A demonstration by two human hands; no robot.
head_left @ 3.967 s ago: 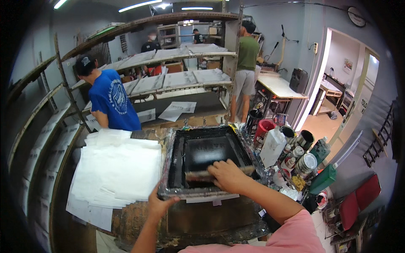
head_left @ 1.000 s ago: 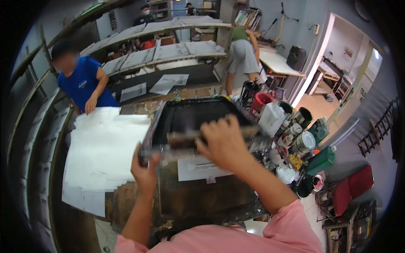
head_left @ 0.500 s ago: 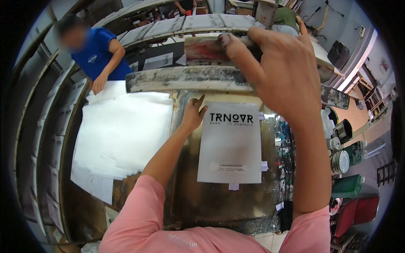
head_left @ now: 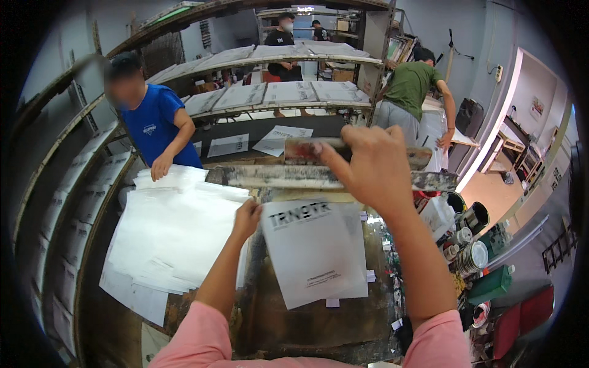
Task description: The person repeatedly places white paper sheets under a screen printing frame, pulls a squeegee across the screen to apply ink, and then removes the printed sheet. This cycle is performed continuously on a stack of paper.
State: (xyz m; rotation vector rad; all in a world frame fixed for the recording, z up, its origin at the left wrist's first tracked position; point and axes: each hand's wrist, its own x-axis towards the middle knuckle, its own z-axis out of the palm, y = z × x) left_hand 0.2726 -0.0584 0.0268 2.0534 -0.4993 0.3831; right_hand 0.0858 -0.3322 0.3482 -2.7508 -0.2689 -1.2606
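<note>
Racks (head_left: 276,106) of papers line the room past your worktable (head_left: 276,331). From the head view, your left hand (head_left: 247,219) pinches the printed sheet (head_left: 307,260) by its upper left corner, askew over the worktable's middle, beside the white stack (head_left: 178,227) toward the left edge. Your right hand (head_left: 381,172) curls round the squeegee (head_left: 420,158) above the frame (head_left: 270,176) near the far edge.

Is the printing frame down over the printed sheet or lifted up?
Lifted: the frame shows edge-on at the right hand, and the printed sheet is uncovered.
</note>
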